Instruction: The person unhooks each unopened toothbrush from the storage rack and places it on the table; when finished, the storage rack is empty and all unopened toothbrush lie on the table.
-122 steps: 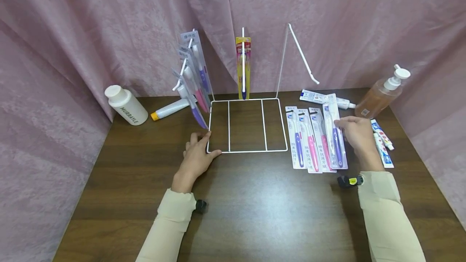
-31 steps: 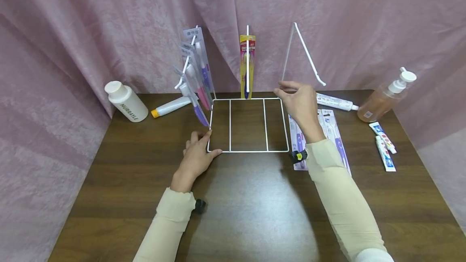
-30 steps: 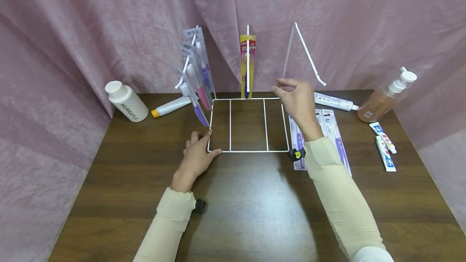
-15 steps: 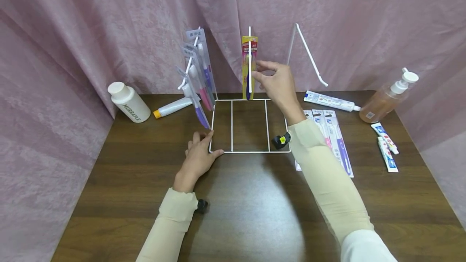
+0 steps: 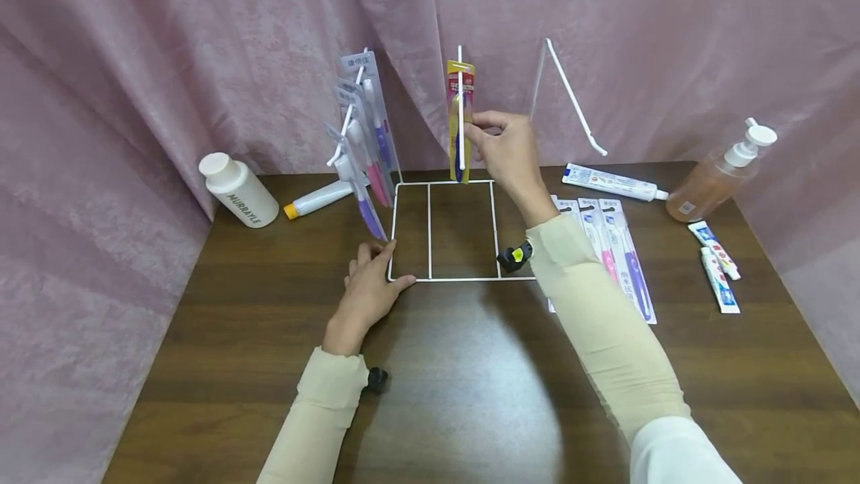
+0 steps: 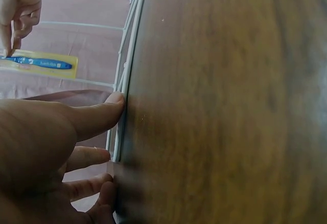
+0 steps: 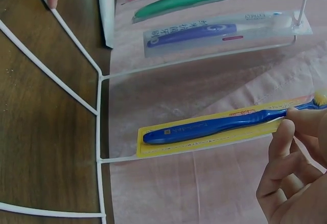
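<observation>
A wire display rack (image 5: 457, 279) stands against the curtain. On its middle hook hangs a packaged toothbrush (image 5: 453, 122) with a yellow card; the right wrist view shows its blue handle. My right hand (image 5: 508, 151) pinches this pack at the edge between thumb and fingertips. At the rack's front left corner rests my left hand (image 5: 368, 286), thumb and fingers spread along the base wire. Other packaged toothbrushes (image 5: 379, 122), purple and pink, hang from the left hook. The right hook (image 5: 571, 99) carries nothing.
Several packaged toothbrushes (image 5: 628, 260) lie right of the rack, partly behind my right sleeve. Beyond them are a toothpaste tube (image 5: 611, 183), a pump bottle (image 5: 708, 181) and two small tubes (image 5: 720, 282). At left are a white bottle (image 5: 240, 193) and a yellow-capped tube (image 5: 322, 198).
My right hand has left the toothbrush packs on the table and moved left to the middle hook, where it now pinches the yellow pack, which has tilted slightly. My left hand has stayed put.
</observation>
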Available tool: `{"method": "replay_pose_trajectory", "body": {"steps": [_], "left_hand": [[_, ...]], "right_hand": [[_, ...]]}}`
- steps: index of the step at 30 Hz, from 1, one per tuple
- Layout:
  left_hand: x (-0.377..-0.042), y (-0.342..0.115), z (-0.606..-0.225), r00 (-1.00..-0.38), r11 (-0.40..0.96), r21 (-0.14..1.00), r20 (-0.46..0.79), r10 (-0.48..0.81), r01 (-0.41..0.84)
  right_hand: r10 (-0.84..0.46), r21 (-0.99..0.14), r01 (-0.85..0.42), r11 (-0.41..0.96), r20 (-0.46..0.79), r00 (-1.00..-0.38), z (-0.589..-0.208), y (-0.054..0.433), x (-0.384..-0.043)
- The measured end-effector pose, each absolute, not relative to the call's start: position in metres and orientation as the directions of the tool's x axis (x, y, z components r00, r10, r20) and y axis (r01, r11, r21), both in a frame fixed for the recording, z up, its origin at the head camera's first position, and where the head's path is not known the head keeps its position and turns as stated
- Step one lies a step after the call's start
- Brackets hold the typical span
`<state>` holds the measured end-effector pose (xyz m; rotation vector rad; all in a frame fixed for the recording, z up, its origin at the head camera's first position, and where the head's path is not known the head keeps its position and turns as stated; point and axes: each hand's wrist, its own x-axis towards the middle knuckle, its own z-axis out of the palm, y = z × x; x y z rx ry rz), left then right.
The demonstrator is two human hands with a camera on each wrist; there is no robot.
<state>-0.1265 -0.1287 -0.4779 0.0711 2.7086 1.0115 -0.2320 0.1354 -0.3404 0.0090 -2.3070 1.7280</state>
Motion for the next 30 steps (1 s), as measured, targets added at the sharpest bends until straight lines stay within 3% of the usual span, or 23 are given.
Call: {"method": "replay_pose_trajectory", "body": {"steps": [16,23,30], "left_hand": [[-0.117,-0.121,-0.460,-0.971,0.779,0.625,-0.212,0.113,-0.046],[-0.119,-0.122,-0.463,-0.970,0.787,0.616,-0.214,0.119,-0.039],[-0.123,-0.125,-0.475,-0.974,0.758,0.652,-0.191,0.121,-0.033]], "right_hand": [[0.141,-0.949,-0.167,0.268,0.210,-0.968,-0.339,0.157,-0.214],[0.078,-0.903,-0.100,0.418,0.146,-0.986,-0.346,0.188,-0.193],[0.104,-0.856,0.022,0.517,0.037,-0.994,-0.360,0.235,-0.167]]}}
